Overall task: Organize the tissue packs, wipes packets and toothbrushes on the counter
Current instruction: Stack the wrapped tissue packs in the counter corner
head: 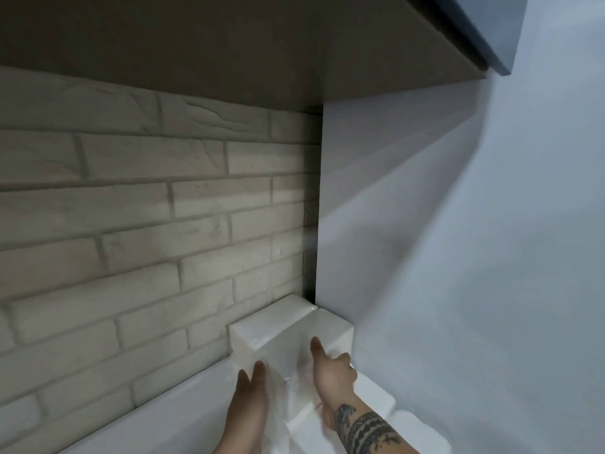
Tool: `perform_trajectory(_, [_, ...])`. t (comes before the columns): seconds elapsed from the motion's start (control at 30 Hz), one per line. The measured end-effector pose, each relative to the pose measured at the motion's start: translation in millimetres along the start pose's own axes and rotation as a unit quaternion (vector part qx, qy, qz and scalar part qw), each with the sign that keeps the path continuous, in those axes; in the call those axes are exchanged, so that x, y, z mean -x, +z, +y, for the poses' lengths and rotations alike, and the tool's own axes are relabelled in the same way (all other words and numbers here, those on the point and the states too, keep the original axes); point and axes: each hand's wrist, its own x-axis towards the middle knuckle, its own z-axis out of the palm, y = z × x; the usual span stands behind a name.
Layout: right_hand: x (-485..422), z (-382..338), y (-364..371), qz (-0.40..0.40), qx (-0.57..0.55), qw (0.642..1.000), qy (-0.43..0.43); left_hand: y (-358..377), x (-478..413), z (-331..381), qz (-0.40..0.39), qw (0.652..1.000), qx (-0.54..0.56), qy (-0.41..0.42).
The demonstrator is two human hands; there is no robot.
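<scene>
Several white tissue packs sit in the counter's back right corner. One tissue pack [271, 322] stands against the brick wall, and a second tissue pack [330, 326] lies beside it against the white side wall. A nearer tissue pack [284, 358] in clear wrap is between my hands. My left hand [248, 401] presses its left side with straight fingers. My right hand [330, 368] lies on its top right, index finger stretched forward. More white packs [415, 430] run along the right wall toward me. No wipes packets or toothbrushes are in view.
The white counter [170, 421] runs along a pale brick wall [147, 231]. A white side wall [458, 257] closes off the right. A dark cabinet underside [229, 44] hangs overhead.
</scene>
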Motion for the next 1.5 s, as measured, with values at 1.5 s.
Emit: perform_trajectory(1.5, [640, 215, 256, -0.515, 0.261, 0.792, -0.2, -622, 393, -271, 0.248, 0.851, -0.36, -0.291])
